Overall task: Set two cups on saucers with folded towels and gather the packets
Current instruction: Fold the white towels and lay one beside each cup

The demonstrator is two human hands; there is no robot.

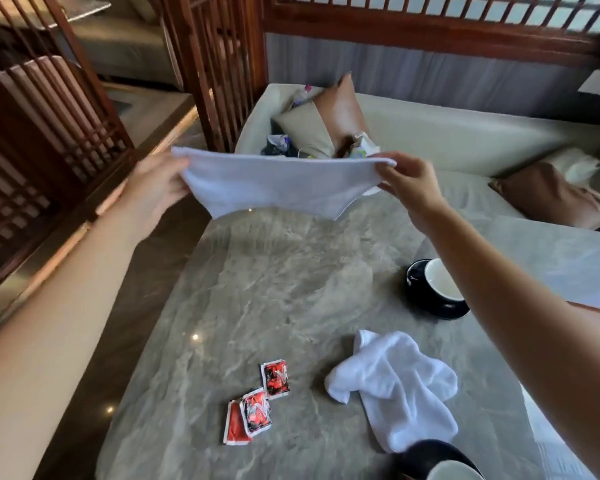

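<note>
We are at a grey marble counter point(257, 289) in a booth walled by dark wooden lattice screens point(215, 64), with a pale sofa point(465, 140) and brown-and-beige cushions point(329, 119) beyond its far edge.

Above that far edge we see both hands raised with a white stretched towel point(278, 185) between them. The left hand point(156, 188), somewhat blurred, grips the towel's upper left corner with curled fingers. The right hand point(407, 183) pinches the upper right corner between thumb and fingers. The cloth hangs in a shallow curve, clear of the counter.

On the counter, towards the near right corner, lies a second white crumpled towel point(395, 386), bunched and unfolded. To its left, near the near edge, we find three red packets: one packet point(275, 378) lies alone, while a second point(256, 410) overlaps a third point(234, 427).

By the right edge a dark cup point(439, 282) with a white inside sits on a dark saucer point(440, 311), partly hidden by the right forearm. At the near edge, another cup point(452, 472) on its saucer point(426, 452) is cut off by the frame, close beside the crumpled towel.
</note>
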